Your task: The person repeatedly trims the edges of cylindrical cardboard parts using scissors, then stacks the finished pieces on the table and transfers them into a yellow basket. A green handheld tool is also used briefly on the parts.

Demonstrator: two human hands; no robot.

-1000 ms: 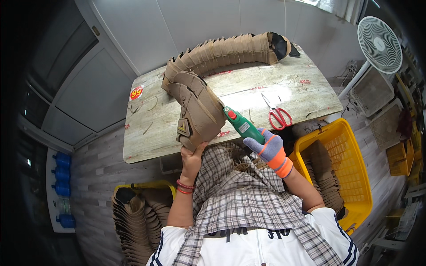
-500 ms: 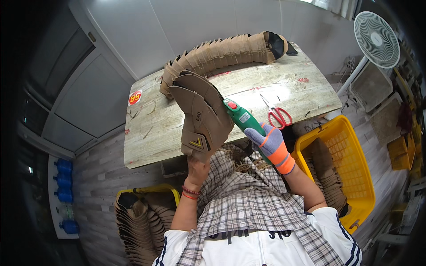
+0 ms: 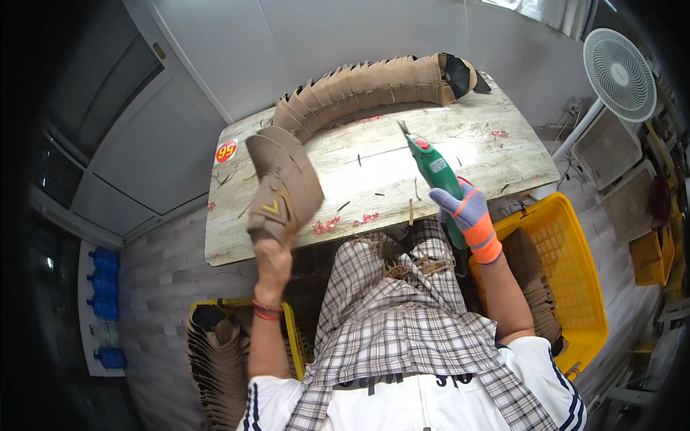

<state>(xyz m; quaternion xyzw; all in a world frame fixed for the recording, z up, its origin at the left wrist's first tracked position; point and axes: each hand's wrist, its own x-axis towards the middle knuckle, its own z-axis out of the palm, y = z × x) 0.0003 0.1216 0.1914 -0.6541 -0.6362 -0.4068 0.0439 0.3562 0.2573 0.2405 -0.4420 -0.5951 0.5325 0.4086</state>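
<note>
My bare left hand (image 3: pixel 273 271), with red bracelets at the wrist, grips the lower end of a brown, stitched piece that looks like a shoe upper (image 3: pixel 291 176). The piece is slightly blurred, tilted over the table's left part, and bears a yellow V-shaped mark. My right hand (image 3: pixel 471 219), in a grey and orange glove, is wrapped round a green electric cutter (image 3: pixel 437 169) with a red button. Its dark pointed blades aim up and away, apart from the upper. Behind both hands, a long curved row of nested brown uppers (image 3: pixel 374 82) lies along the table's far side.
Dark and brown offcuts lie on the pale wooden table (image 3: pixel 244 233) and my checked apron (image 3: pixel 388 337). Yellow baskets holding brown uppers stand at right (image 3: pixel 586 287) and left (image 3: pixel 293 337). A white fan (image 3: pixel 619 75) stands far right. Blue water bottles (image 3: pixel 106 284) are at left.
My left hand has moved left with the upper, away from the cutter. My right hand has shifted slightly right with the cutter, whose blades now show. The red-handled scissors on the table are no longer seen.
</note>
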